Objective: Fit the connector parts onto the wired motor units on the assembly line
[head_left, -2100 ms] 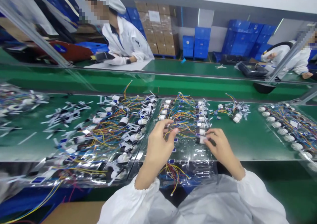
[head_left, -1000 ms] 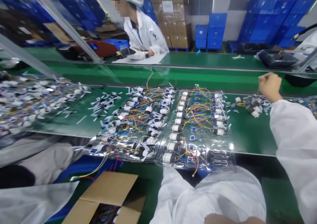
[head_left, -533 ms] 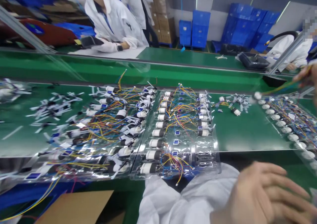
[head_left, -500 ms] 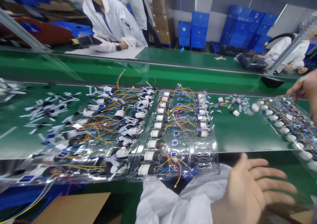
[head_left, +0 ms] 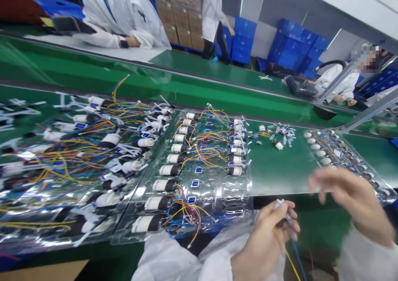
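Note:
My left hand [head_left: 269, 233] is closed around a small wired part with a white tip [head_left: 280, 202]; yellow and blue wires [head_left: 295, 256] hang below the fingers. Most of that part is hidden in the grip. To its right, my right hand [head_left: 351, 198] is raised above the front edge of the bench, blurred, its fingers bent and apart with nothing visible in them. Left of my hands lies a clear plastic tray [head_left: 214, 190] holding white-and-black cylinders [head_left: 160, 185] with coloured wires. Another clear tray [head_left: 317, 158] of similar wired parts lies beyond my right hand.
A crowded tray of wired cylinders [head_left: 108, 140] fills the left. Loose white-and-black strips [head_left: 284, 132] and a few wired pieces [head_left: 277, 144] lie on the green bench [head_left: 273, 173]. Past a green divider [head_left: 192, 88], people in white coats sit or stand near blue bins [head_left: 244, 40].
My left hand has gone from spread and bare to closed around the wired part. My right hand has come away from the right tray toward my left hand. The view has shifted.

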`<state>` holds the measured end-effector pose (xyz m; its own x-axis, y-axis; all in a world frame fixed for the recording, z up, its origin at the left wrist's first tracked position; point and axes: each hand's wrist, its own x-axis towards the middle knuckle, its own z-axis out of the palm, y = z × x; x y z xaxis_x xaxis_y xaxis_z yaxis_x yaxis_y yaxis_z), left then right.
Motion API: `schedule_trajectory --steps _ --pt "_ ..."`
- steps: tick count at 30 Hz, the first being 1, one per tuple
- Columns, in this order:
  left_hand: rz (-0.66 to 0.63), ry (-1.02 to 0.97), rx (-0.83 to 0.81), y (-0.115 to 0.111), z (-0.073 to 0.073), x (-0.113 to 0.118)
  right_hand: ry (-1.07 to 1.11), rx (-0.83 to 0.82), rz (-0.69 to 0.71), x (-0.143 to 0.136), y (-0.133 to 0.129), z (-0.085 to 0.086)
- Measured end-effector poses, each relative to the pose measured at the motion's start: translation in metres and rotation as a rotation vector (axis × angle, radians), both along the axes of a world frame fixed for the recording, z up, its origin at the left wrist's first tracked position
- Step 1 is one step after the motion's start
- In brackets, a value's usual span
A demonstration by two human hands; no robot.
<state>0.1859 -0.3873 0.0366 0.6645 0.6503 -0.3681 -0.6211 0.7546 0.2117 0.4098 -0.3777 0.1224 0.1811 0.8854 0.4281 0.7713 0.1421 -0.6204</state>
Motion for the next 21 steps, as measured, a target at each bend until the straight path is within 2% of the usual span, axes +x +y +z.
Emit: schedule_trajectory --steps 2,5,8,11,14,18,21 --pt "0.073 0.016 0.148 -0.003 -0.002 -0.013 -0.108 -0.05 -0.141 0.006 0.072 -0.024" --pt "0.152 0.066 0.262 -0.005 -0.003 -0.035 -0.146 -0.029 -0.236 0.013 0.165 -0.067" --pt "0.204 0.119 0.316 -0.003 -0.004 -0.055 -0.169 -0.003 -0.319 0.014 0.215 -0.103" --pt "0.289 0.133 0.324 0.002 -0.006 -0.069 -0.155 0.035 -0.358 0.02 0.23 -0.124" --pt "0.328 0.146 0.301 0.006 -0.009 -0.077 -0.116 0.099 -0.374 0.031 0.23 -0.133" --pt "0.263 0.169 0.279 0.008 -0.006 -0.076 -0.036 0.206 -0.386 0.037 0.22 -0.131" --pt "0.154 0.183 0.267 0.006 -0.009 -0.074 0.043 0.341 -0.413 0.024 0.199 -0.118"
